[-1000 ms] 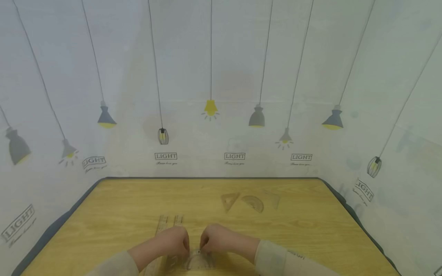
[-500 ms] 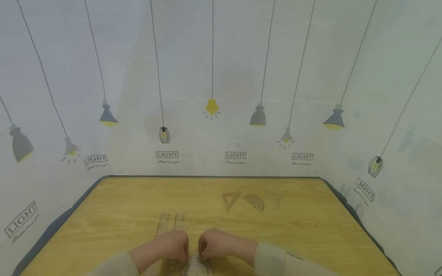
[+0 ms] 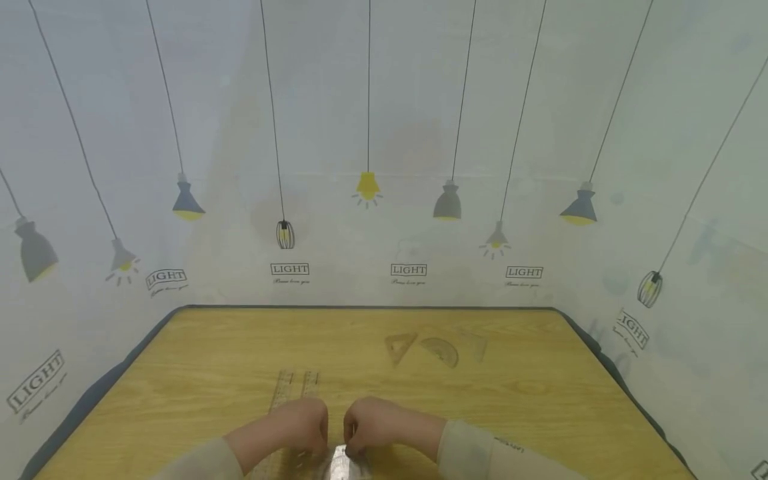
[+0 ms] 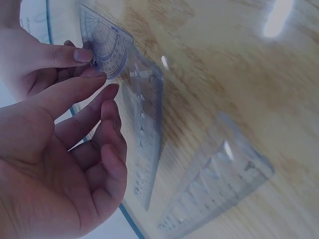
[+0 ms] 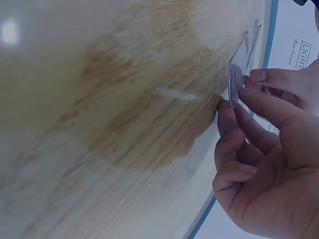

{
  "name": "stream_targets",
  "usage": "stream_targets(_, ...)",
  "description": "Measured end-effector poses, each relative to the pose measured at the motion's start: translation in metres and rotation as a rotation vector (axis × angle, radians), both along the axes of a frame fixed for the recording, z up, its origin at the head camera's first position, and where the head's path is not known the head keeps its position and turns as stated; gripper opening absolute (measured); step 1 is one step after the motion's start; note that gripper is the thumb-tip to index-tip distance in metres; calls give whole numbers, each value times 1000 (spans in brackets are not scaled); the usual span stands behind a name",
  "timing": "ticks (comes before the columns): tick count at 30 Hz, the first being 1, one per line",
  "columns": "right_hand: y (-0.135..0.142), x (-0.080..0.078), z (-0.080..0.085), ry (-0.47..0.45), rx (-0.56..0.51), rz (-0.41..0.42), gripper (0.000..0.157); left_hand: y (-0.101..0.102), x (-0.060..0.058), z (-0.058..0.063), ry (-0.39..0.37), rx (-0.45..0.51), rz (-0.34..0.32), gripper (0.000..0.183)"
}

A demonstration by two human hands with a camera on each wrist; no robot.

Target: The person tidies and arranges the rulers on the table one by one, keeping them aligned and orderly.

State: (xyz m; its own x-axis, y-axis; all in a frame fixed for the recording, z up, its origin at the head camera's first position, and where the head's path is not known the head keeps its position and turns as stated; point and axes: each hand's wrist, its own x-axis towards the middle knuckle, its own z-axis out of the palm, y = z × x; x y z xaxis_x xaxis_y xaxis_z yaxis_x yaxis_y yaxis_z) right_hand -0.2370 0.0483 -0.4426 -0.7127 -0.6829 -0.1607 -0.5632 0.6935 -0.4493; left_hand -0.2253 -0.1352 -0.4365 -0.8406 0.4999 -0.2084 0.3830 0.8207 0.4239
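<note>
A small clear protractor (image 3: 341,465) is near the table's front edge, tilted up and glinting in the head view. My right hand (image 3: 375,427) pinches its edge between thumb and forefinger; the right wrist view shows the protractor (image 5: 234,82) nearly edge-on there. My left hand (image 3: 307,425) is beside it with loosely curled fingers. In the left wrist view the left thumb is close to the protractor (image 4: 106,45), while a gap shows between thumb and forefinger; contact is hard to tell. Two clear rulers (image 4: 144,119) lie near the left hand, which partly covers them in the head view.
Farther back on the wooden table (image 3: 228,347) lie a clear triangular set square (image 3: 407,347), a second protractor (image 3: 442,351) and a faint second set square (image 3: 480,345). White walls (image 3: 336,100) with printed lamps enclose the table at the back and sides.
The small protractor has gone from lying nearly flat in sight to tilted and glinting, closer to the front edge. Both hands have shifted slightly toward the person. The rulers have not moved.
</note>
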Motion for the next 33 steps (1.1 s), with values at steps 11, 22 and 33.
stream_targets(11,1,1,5,9,53,-47,5,4,-2,7,-47,-3,62,16)
stream_targets(22,39,-13,5,-44,-81,-122,9,25,-22,7,4,29,58,17)
stream_targets(33,93,-27,10,-16,-234,-169,19,57,-49,9,17,92,21,15)
